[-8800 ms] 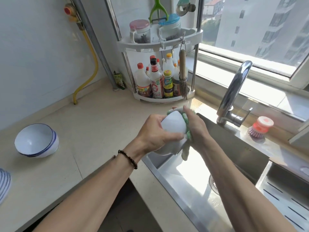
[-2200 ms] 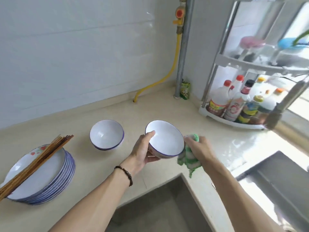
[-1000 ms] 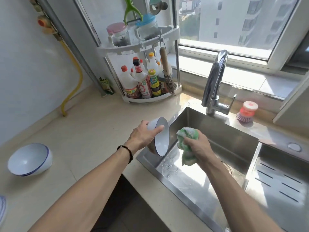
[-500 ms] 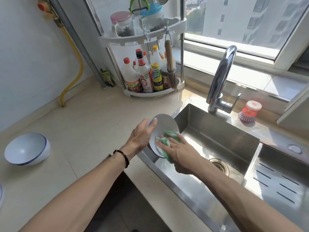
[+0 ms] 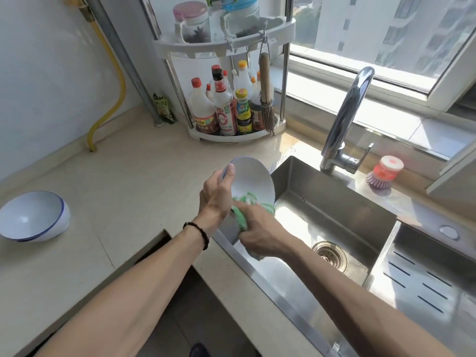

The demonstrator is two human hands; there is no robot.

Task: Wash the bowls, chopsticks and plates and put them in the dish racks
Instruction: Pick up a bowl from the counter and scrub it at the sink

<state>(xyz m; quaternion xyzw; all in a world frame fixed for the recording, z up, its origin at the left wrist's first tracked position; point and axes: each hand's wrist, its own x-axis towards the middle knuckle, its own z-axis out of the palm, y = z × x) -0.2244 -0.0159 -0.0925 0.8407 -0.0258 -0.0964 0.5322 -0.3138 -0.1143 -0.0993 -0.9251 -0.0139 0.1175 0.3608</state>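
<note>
My left hand grips a white bowl with a blue rim by its edge, tilted on its side over the left end of the steel sink. Its inside faces right. My right hand holds a green cloth and presses it into the lower part of the bowl's inside. A second white bowl with a blue rim sits tilted on the beige counter at the far left.
A chrome tap rises behind the sink, with a red dish brush to its right. A corner rack of sauce bottles stands at the back. The sink drain and a slotted steel drainer lie right.
The bowl was carried from the counter to over the sink. In the last half second my right hand with the cloth slid lower inside the bowl.
</note>
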